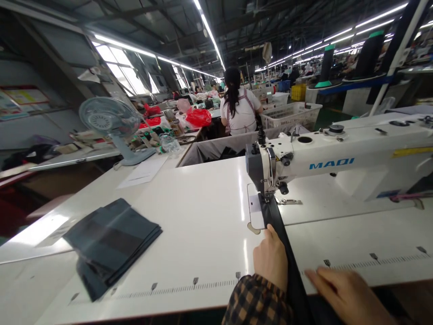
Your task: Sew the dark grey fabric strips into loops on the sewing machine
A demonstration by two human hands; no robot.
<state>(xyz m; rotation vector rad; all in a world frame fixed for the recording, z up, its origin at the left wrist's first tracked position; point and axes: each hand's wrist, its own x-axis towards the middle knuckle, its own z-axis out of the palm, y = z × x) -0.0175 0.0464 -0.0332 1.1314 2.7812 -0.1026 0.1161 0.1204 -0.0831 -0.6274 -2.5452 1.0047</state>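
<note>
A long black fabric strip (283, 241) runs from the presser foot of the white sewing machine (324, 158) down toward the table's front edge. My left hand (270, 255), in a checked cuff, is closed at the strip's left edge, just in front of the needle area, index finger reaching forward. To the right of the strip, low in the view, is my right hand (348, 291). It is smeared by motion, and whether its fingers grip the fabric cannot be made out. On the left of the table lies a stack of dark cut fabric pieces (115, 239).
A grey fan (110, 122) stands at the back left near a paper sheet (144, 170). Behind the table is a cloth-lined bin (216, 151) with dark pieces. A co-worker (238, 104) sits beyond it, beside a white basket (292, 115). Thread cones (326, 65) stand at right.
</note>
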